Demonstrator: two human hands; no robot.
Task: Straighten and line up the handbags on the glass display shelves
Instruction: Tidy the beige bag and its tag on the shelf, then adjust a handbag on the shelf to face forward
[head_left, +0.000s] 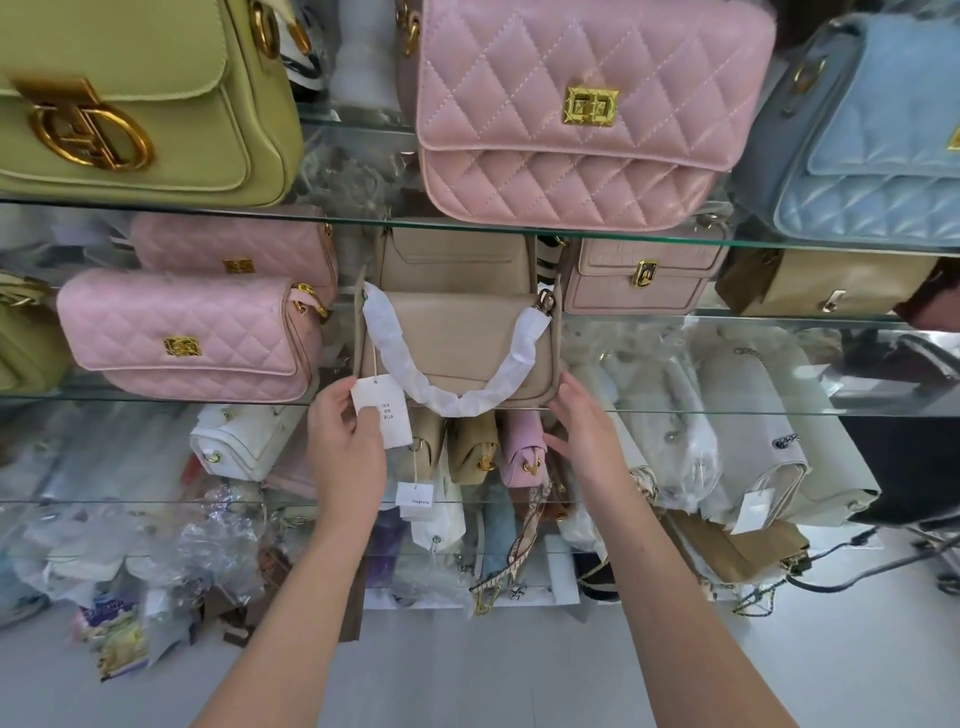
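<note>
Hands (345, 434) (584, 423) beside beige handbag (457, 338)

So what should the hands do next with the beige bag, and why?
Probably tuck the white paper price tag behind the beige leather handbag. The left hand pinches the tag, which hangs over the glass shelf edge, while the right hand rests by the bag's lower right corner.

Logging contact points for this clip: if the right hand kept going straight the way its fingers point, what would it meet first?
The right hand points up and slightly left, at the lower right corner of the beige handbag. It would likely meet that corner first; its fingertips look already at it, though depth is unclear.
</note>
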